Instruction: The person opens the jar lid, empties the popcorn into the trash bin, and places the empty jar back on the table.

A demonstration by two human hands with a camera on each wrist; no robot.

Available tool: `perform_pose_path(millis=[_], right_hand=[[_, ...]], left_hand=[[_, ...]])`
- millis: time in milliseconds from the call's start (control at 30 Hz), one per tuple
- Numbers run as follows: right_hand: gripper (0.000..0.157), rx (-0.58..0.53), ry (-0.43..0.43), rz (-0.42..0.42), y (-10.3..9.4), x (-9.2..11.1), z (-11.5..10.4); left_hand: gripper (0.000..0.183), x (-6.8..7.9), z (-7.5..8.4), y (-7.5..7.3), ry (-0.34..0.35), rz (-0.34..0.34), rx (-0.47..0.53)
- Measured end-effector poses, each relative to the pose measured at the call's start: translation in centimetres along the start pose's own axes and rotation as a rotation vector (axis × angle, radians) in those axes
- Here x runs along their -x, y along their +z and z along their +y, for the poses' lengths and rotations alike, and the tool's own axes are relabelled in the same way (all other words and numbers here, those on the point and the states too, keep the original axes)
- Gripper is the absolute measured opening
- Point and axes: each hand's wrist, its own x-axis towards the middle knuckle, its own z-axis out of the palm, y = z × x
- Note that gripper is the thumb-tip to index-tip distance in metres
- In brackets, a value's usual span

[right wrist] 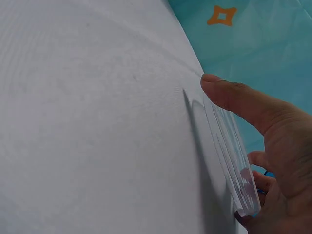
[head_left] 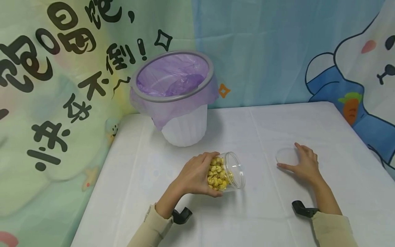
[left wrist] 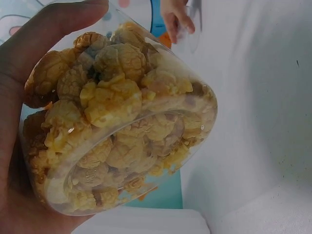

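Note:
A clear plastic jar (head_left: 235, 171) of yellow popcorn (head_left: 217, 174) lies tipped on its side in my left hand (head_left: 194, 175). The thumb and fingers wrap around its body, and its uncovered mouth points right. In the left wrist view the jar's base (left wrist: 131, 151) faces the camera, with popcorn packed against the wall. Over the right part of the table, my right hand (head_left: 305, 165) holds a clear round lid (head_left: 287, 156) by its edge. The right wrist view shows the lid (right wrist: 233, 161) edge-on between thumb and fingers, close over the white cloth.
A white bin (head_left: 186, 128) stands at the back left of the white-covered table (head_left: 247, 219). Its grey rim (head_left: 172, 99) holds a purple bag (head_left: 174, 77) that hangs over the outside. Behind the table hangs a printed cloth backdrop (head_left: 262, 51).

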Motion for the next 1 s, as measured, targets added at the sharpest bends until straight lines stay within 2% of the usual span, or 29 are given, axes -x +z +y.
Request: perform_pose_path(millis=[400,1000], right_hand=[[0.109,0.014,0.055,-0.016,0.86,0.07,0.1],[0.112,0.03,0.021,-0.012,0.88,0.53,0.79]], left_hand=[[0.109,0.2,0.08,0.45,-0.006,0.004,0.01],[0.109,0.04,0.29,0.5,-0.006,-0.016,0.016]])
